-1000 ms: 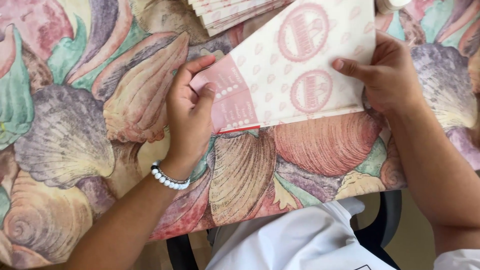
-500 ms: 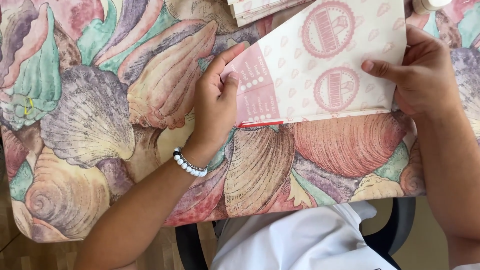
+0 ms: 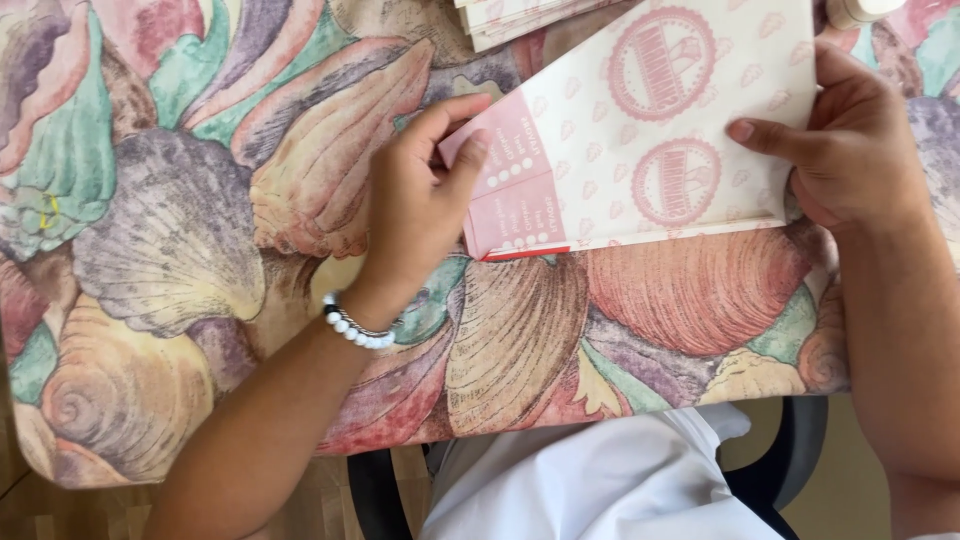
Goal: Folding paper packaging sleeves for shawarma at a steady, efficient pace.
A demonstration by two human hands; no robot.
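Note:
A flat white paper bag (image 3: 640, 140) with pink round emblems and a pink end panel lies on a shell-patterned tablecloth (image 3: 200, 230). My left hand (image 3: 415, 200), with a white bead bracelet at the wrist, pinches the bag's pink left end between thumb and fingers. My right hand (image 3: 850, 140) grips the bag's right end, its thumb pressed flat on the printed face.
A stack of similar folded paper bags (image 3: 520, 15) lies at the table's far edge, just above the held bag. A small pale round object (image 3: 865, 10) peeks in at the top right. The table's near edge runs above my white-clothed lap (image 3: 600, 480) and a dark chair.
The view has shifted, so the bag and both hands sit further right and higher in the frame. My left fingers have closed further over the bag's pink end.

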